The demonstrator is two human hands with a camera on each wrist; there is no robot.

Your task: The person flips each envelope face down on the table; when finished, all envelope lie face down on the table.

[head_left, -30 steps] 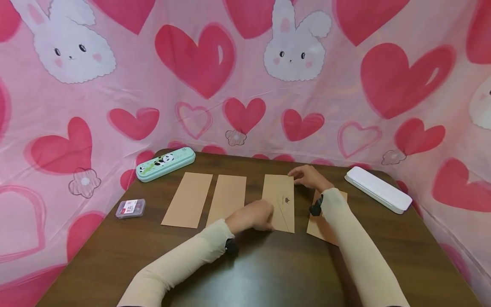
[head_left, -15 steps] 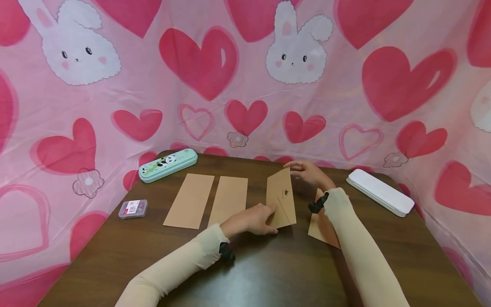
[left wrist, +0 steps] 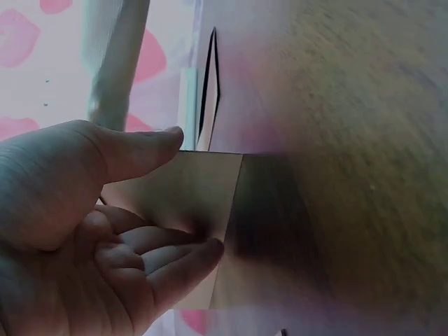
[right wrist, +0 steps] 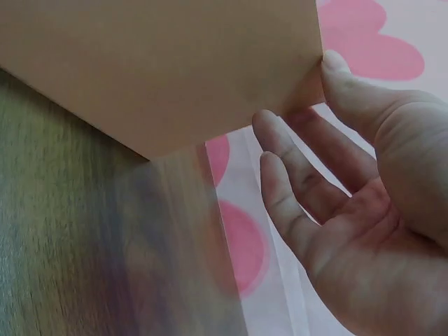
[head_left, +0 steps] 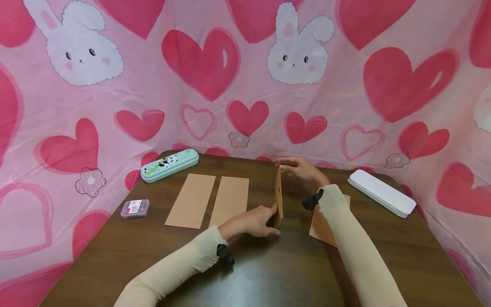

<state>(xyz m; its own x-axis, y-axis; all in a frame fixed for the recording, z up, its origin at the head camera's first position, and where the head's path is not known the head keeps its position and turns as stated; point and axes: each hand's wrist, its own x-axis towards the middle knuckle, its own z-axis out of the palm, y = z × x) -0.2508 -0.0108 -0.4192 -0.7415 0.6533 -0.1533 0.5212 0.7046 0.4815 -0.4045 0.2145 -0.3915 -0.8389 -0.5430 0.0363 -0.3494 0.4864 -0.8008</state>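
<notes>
Brown paper envelope (head_left: 279, 192), smooth, thin, rectangular, upright in the grip of both hands (head_left: 258, 221) (head_left: 302, 169).

My head camera looks forward and down from the near side, well back, across the dark brown wooden table (head_left: 245, 277) to the far pink fabric backdrop with red hearts (head_left: 249, 76). My left wrist camera sits close to the bare left hand (left wrist: 91, 238), rolled onto its side, facing right with the tabletop filling one half. My right wrist camera, also close, faces left past the bare right hand (right wrist: 392, 210). I find the upright tan rectangular paper envelope (head_left: 279, 192) in all three views.
</notes>
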